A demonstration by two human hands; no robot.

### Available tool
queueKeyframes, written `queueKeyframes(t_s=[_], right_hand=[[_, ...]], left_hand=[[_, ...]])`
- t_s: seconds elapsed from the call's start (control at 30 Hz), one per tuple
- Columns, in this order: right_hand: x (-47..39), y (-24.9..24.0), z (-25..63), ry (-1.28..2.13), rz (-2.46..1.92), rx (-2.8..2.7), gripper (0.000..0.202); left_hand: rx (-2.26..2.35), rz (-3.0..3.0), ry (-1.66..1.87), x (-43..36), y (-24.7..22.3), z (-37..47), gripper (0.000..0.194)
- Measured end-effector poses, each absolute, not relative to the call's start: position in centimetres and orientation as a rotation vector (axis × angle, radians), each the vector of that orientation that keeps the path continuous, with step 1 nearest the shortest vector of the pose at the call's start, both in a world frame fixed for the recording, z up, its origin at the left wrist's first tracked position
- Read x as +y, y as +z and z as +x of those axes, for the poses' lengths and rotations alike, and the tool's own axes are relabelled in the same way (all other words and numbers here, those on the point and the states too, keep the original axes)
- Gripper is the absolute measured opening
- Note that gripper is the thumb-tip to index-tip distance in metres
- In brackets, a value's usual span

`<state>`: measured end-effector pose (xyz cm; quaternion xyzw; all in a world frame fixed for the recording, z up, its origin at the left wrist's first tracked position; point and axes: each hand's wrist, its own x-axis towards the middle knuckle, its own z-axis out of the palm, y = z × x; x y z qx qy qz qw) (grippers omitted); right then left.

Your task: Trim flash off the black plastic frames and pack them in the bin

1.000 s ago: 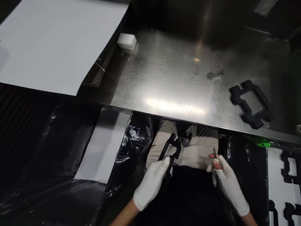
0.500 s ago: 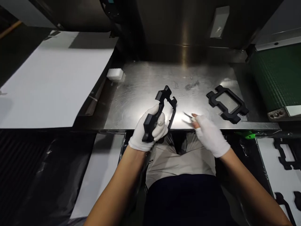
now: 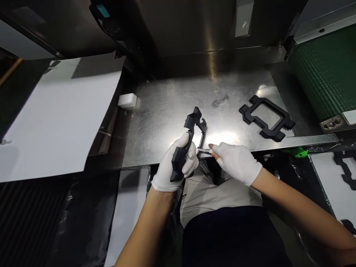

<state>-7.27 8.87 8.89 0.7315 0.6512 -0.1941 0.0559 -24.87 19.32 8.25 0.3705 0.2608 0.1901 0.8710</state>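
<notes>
My left hand (image 3: pixel 171 163), in a white glove, is closed around a black plastic frame (image 3: pixel 179 157), which it holds tilted up above the front edge of the metal worktop. Between the thumb and finger of my right hand (image 3: pixel 236 161) is a small knife (image 3: pixel 204 150) with a thin blade. The right glove leaves the thumb and a fingertip bare. The blade points left, at the near side bar of the frame; whether it touches cannot be made out. A second black frame (image 3: pixel 260 124) lies flat on the worktop to the right.
A white block (image 3: pixel 128 100) sits on the left of the metal worktop (image 3: pixel 155 122). Further left lies a large white sheet (image 3: pixel 63 118). A green ribbed belt (image 3: pixel 328 74) stands at the right. Below it, more black frames (image 3: pixel 345 168) rest on a white surface. A bright green object (image 3: pixel 299 152) is by the front edge.
My right hand has moved left, bringing the knife from open space up to the frame. The left hand still grips the frame in much the same pose. The camera view has shifted slightly.
</notes>
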Motion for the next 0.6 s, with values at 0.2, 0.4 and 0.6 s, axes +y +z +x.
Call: queueKeyframes(t_s=[0.2, 0.4, 0.6], right_hand=[[9.2, 9.8, -6.1, -0.519, 2.269, 1.922, 0.052], [8.5, 10.0, -5.3, -0.562, 2.256, 1.953, 0.049], [8.2, 9.4, -6.4, -0.563, 2.241, 1.985, 0.052]], left_hand=[[0.617, 0.8, 0.383, 18.9, 8.9, -24.4, 0.059], [0.689, 0.815, 0.36, 18.3, 9.4, -23.7, 0.062], [0.733, 0.868, 0.349, 18.0, 9.8, -23.0, 0.062]])
